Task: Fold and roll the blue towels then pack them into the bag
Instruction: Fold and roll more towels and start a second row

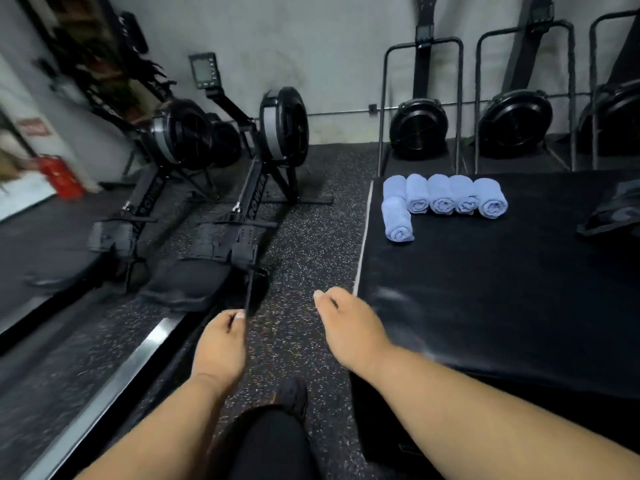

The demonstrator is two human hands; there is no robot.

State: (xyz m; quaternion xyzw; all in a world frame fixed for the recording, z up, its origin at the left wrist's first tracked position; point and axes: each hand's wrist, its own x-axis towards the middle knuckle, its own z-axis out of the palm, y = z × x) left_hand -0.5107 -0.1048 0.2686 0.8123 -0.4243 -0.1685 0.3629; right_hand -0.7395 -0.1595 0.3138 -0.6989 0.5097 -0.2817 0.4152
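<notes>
six blue towels (445, 199) are already rolled at the far left corner of the black mat (502, 289), bag (613, 211) at its right edge; both hands (221, 341) (349, 327) loosely curled, empty, apart; I'd pack rolls seam-down so they don't unravel

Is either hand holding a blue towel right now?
No: the left hand and right hand hold nothing; the rolled towels lie on the mat.

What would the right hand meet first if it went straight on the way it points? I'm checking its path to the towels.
Probably the near left corner of the black mat, not the rolled towels. The right hand aims forward-left along that edge, so it might only graze it; depth is unclear.
</notes>
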